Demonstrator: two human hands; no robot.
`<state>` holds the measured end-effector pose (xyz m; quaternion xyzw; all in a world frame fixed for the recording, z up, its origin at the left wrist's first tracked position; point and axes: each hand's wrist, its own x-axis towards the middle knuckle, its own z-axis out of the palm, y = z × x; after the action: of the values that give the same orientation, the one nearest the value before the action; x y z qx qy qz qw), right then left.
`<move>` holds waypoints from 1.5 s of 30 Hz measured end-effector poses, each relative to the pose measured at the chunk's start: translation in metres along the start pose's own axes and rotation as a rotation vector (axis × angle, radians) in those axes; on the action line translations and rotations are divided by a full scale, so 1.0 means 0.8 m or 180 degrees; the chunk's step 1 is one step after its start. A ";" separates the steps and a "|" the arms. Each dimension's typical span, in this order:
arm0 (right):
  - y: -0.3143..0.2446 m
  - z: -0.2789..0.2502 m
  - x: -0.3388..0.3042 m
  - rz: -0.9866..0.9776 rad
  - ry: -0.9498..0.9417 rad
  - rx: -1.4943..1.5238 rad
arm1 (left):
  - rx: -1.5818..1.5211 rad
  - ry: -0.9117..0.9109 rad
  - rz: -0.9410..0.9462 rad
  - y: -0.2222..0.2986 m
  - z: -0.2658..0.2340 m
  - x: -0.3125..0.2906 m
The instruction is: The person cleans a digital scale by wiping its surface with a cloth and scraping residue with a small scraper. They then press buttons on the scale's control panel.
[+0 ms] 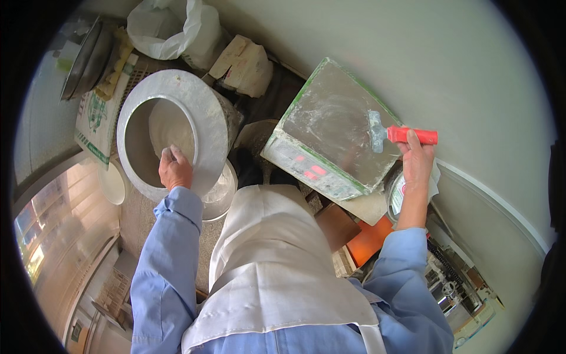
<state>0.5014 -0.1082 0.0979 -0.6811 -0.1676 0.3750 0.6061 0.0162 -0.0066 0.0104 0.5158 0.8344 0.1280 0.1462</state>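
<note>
My left hand is at the near right of the round mouth of a dull metal drum, its fingers curled together just inside the rim. Whether they pinch something or grip the rim is hidden. Pale powder shows inside the drum. In my right hand is a scraper with a red handle and a wide, whitened blade. The blade lies over the right part of a flat grey top, streaked with white powder. That top belongs to a green-edged box-shaped scale with a lit red display on its front.
Beyond the drum are a white plastic bag and a crumpled paper sack. A round container of white powder sits between drum and apron. Stacked metal bowls stand far left. Right of the scale runs a wall; an orange panel lies nearer me.
</note>
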 end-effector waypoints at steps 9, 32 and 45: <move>0.049 -0.091 -0.043 0.0310 0.1355 0.0608 | 0.0054 0.0007 0.0048 -0.004 0.002 0.003; 0.066 -0.031 -0.044 0.0176 0.1391 0.1047 | 0.0072 -0.0015 0.0013 -0.012 0.007 0.005; 0.109 0.089 -0.015 0.0391 0.0555 0.1085 | 0.0091 -0.0027 -0.0016 -0.004 0.002 0.002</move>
<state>0.4228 -0.0845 0.0201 -0.6074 -0.0067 0.3739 0.7009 0.0132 -0.0064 0.0074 0.5163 0.8368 0.1135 0.1426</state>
